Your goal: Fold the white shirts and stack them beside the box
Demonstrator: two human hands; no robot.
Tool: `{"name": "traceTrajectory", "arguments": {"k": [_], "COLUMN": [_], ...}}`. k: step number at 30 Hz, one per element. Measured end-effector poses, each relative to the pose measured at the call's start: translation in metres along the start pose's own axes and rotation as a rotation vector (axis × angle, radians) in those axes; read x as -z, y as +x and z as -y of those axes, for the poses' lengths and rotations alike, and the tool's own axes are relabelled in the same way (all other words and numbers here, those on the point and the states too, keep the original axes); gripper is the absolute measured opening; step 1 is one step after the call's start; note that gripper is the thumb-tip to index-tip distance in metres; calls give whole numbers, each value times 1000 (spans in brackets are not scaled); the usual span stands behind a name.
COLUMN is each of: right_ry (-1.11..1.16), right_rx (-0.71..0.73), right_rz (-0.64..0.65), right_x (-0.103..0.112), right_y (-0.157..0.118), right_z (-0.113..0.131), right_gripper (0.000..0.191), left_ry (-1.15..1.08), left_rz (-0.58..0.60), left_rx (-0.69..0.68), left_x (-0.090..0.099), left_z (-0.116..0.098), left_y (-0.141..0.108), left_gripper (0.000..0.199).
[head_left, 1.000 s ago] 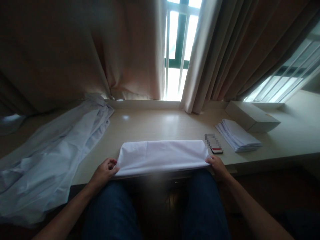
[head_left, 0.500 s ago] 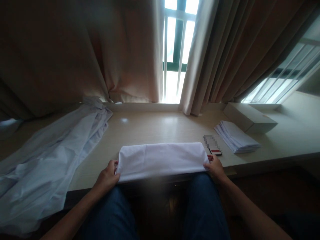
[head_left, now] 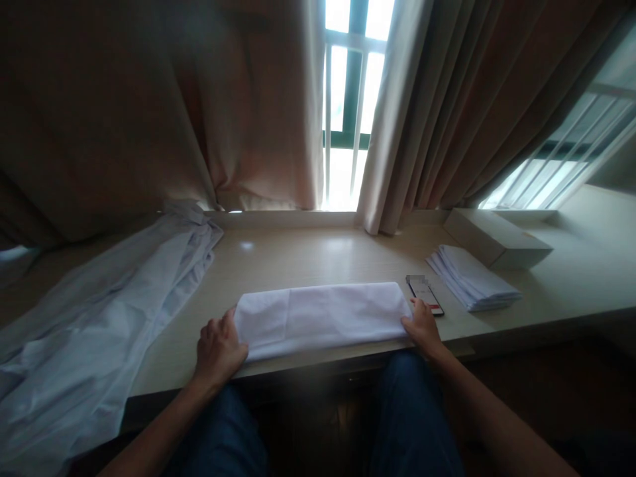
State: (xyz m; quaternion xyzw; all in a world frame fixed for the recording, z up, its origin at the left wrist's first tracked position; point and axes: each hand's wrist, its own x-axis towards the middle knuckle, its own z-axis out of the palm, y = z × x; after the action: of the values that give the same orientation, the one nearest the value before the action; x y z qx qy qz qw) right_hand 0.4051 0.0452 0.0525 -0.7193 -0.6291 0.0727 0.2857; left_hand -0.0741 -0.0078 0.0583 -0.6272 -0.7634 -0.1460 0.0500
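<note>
A folded white cloth (head_left: 318, 319) lies as a long flat band along the front edge of the table, directly before me. At its left end is my left hand (head_left: 218, 348), its thumb on the near corner and its curled fingers along the side edge. My right hand (head_left: 422, 328) holds the opposite end, thumb on the cloth and fingers at the edge. A phone (head_left: 428, 298) lies just beyond my right hand, with part of its screen blurred out.
Loose white fabric (head_left: 114, 311) is heaped over the table's left side and hangs off its front. To the right are a stack of folded white cloths (head_left: 474, 277) and a pale box (head_left: 499, 237). Curtains (head_left: 263, 112) hang behind the table (head_left: 308, 248).
The folded cloth has settled flat onto the table, its near edge now back from the table's edge. My left hand's fingers have come into view beside it. The camera view has shifted slightly.
</note>
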Motion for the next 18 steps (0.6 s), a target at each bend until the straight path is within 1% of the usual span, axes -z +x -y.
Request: {"name": "traceTrajectory", "arguments": {"k": [1,2,4,5,6,8,9,11,13,15,18], "right_ry": [-17,-22,-18,-17,-18,-23,-30,-50,-72,-86,-91], "right_rx": [59,122,253,349,423,496,511,509,493,487,490], "right_rz": [-29,-41,-13,27,70,146,188,262,322,367,380], "right_x": [0,-2,-15,-25,-36,-61,-74,-94,-109,-116,-120], "right_y": [-3,-5,-11,-13,-14,-14,-13,-11,-10,-10,-14], "right_z": [14,31,71,93,113,146,158,170,170,164,157], "right_gripper": [48,48,48,48,49,50,51,52,54,59,61], "left_ry": [8,-16,-111,-150,-176,-189,-178,-131,-79,-46,-32], "left_rz": [-56,-88,-81,-59,-44,18,56,118,154,168,187], "left_rx": [-56,-130,-295,-368,-413,-444,-449,-433,-398,-370,-349], "left_x": [4,6,5,1,-5,-21,-31,-49,-64,-73,-77], "left_z": [-16,-34,-76,-97,-117,-147,-156,-161,-154,-144,-136], "left_y": [0,2,9,14,19,29,34,39,41,39,35], "left_gripper": [68,65,51,47,46,48,50,52,54,55,56]}}
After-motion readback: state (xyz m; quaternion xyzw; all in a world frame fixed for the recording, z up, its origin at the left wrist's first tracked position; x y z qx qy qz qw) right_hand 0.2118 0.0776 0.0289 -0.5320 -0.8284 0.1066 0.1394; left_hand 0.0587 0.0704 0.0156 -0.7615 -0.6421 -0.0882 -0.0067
